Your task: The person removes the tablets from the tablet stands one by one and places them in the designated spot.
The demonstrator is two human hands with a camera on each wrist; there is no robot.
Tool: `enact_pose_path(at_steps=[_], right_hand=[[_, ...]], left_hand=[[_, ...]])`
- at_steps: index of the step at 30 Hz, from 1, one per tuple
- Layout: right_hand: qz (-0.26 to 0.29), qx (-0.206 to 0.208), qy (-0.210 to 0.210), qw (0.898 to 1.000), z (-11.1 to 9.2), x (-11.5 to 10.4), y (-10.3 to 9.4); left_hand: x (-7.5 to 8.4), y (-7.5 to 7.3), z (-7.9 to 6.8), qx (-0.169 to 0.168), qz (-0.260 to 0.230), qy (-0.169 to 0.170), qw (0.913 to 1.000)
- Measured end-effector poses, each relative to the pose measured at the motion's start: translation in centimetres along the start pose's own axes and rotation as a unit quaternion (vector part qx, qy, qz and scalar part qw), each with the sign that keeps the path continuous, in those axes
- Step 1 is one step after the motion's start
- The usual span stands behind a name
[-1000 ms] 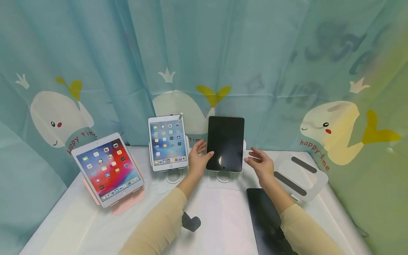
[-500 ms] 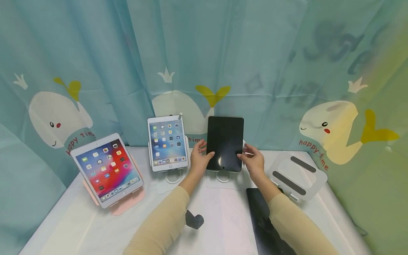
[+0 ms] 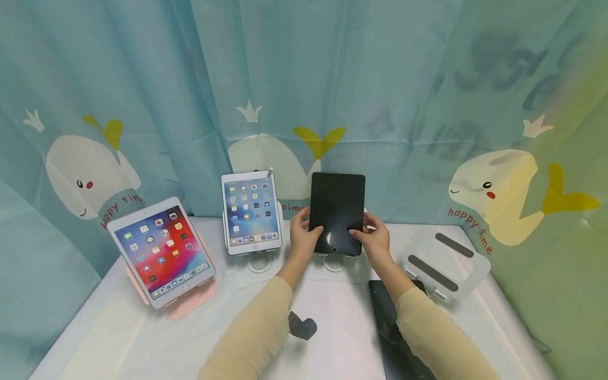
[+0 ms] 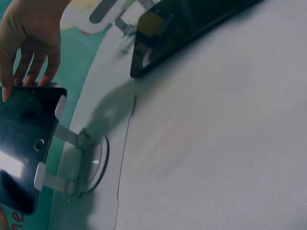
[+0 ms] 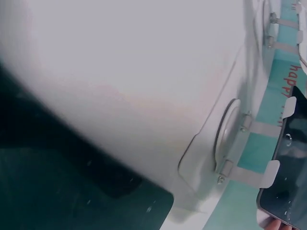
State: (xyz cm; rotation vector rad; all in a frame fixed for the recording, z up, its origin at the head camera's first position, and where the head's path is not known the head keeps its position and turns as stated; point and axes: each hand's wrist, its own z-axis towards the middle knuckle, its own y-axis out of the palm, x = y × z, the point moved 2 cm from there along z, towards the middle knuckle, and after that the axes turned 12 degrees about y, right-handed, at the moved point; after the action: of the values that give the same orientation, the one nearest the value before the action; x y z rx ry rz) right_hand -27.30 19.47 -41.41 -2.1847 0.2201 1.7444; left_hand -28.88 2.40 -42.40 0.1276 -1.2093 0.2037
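Note:
A black tablet [image 3: 338, 211], its screen dark, leans upright on a white stand [image 3: 332, 266] at the table's back. My left hand [image 3: 303, 236] grips its left edge, thumb on the screen and fingers behind. Across from it, my right hand [image 3: 375, 237] holds the right edge the same way. In the left wrist view two lip hooks [image 4: 60, 108] of the stand cup the tablet's lower edge below the home button. The right hand [image 4: 34, 36] shows there at the top left. Only fingertips [image 5: 274, 224] of the right hand show in the right wrist view.
To the left stand a white tablet [image 3: 252, 211] with a lit screen and another white tablet [image 3: 161, 253] on a pink stand [image 3: 192, 301]. A larger black tablet [image 3: 391, 327] lies flat at front right. Beside it is a folded white stand [image 3: 446, 264]. A patterned curtain [image 3: 404, 105] hangs behind.
My right hand has moved left from beside the tablet and taken hold of its right edge. The left hand has shifted slightly right, its thumb further onto the screen.

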Motion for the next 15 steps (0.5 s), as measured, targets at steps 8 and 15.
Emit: enact_pose_path(at_steps=[8, 15], right_hand=[[0.036, 0.001, 0.036, 0.999, 0.12, -0.06, 0.2], [0.059, 0.001, 0.054, 0.997, 0.24, -0.14, 0.01]], left_hand=[[0.14, 0.79, -0.14, 0.0, -0.003, -0.016, 0.9999], [-0.05, 0.91, 0.0, -0.01, 0.01, -0.001, 0.9999]])
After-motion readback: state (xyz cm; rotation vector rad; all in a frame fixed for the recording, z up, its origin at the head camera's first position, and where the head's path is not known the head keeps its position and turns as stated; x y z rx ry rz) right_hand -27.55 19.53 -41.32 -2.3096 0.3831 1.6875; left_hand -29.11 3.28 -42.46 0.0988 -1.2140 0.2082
